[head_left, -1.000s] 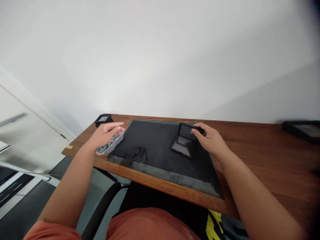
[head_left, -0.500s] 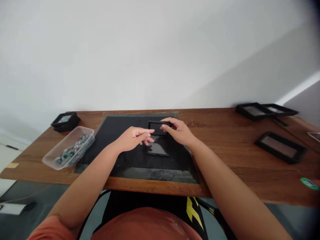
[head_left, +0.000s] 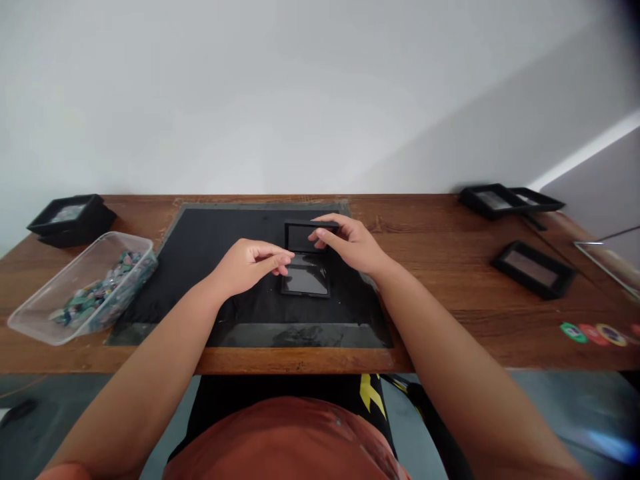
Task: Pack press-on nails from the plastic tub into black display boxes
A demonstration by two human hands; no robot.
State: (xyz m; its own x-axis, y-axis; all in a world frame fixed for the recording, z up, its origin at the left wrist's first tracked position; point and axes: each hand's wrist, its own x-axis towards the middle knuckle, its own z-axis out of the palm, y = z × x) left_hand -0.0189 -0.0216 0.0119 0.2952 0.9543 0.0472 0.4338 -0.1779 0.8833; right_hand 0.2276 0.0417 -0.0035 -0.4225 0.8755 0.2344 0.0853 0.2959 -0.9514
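Observation:
A hinged black case with clear film panels stands open on a black mat (head_left: 240, 230). Its lid (head_left: 299, 238) is tilted up at the back, and its base (head_left: 306, 283) lies flat. My right hand (head_left: 353, 243) grips the lid's right edge, with the thumb at the front and the fingers behind. My left hand (head_left: 253, 265) hovers over the left side of the base, thumb and fingertips pressed together. Whatever may be between them is too small to make out.
A clear plastic tub (head_left: 120, 293) of small coloured stones sits at the left, before stacked black frames (head_left: 75, 217). More black frames (head_left: 493, 199) lie at the right back, another frame (head_left: 534, 268) nearer. Round coloured tokens (head_left: 595, 334) lie by the front right edge.
My left fingers, stretched out before, have come together in a pinch. My right hand stays on the case's lid. The whole view has shifted a little.

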